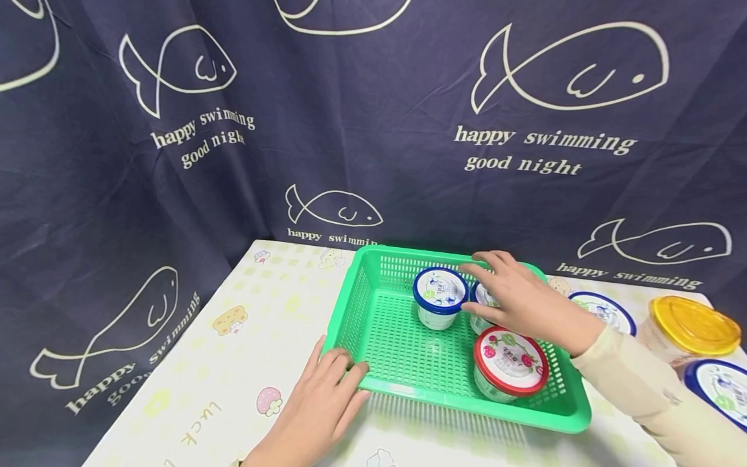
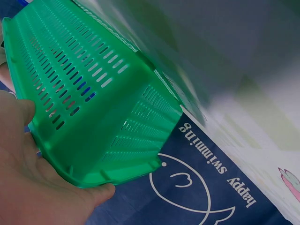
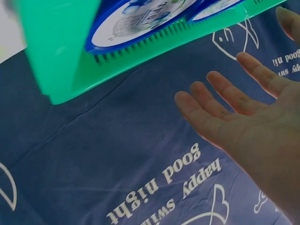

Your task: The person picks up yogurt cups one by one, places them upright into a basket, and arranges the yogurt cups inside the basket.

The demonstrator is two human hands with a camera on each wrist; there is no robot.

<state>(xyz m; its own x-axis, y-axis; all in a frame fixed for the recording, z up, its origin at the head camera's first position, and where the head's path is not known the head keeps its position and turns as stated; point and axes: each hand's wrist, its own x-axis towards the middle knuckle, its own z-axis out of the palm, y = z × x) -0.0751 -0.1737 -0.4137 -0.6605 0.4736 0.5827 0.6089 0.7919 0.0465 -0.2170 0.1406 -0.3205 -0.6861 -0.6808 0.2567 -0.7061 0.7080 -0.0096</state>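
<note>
A green plastic basket (image 1: 403,383) stands on the table; my left hand (image 1: 318,402) grips its near left corner, fingers bent over the rim. The left wrist view shows the perforated basket wall (image 2: 117,101) from outside, with that hand (image 2: 42,178) at the corner. Inside the basket are a blue-lidded tub (image 1: 440,295), a second blue-lidded tub (image 1: 483,298) partly hidden by my right hand (image 1: 522,301), and a red-lidded tub (image 1: 510,363). My right hand hovers over the basket's right side, fingers spread and holding nothing; the right wrist view shows its palm (image 3: 262,126).
Right of the basket stand a blue-lidded tub (image 1: 607,311) partly behind my wrist, a yellow-lidded tub (image 1: 694,324) and another blue-lidded tub (image 1: 720,389). A patterned cloth (image 1: 192,383) covers the table. Behind hangs a dark blue fish-print curtain (image 1: 373,130).
</note>
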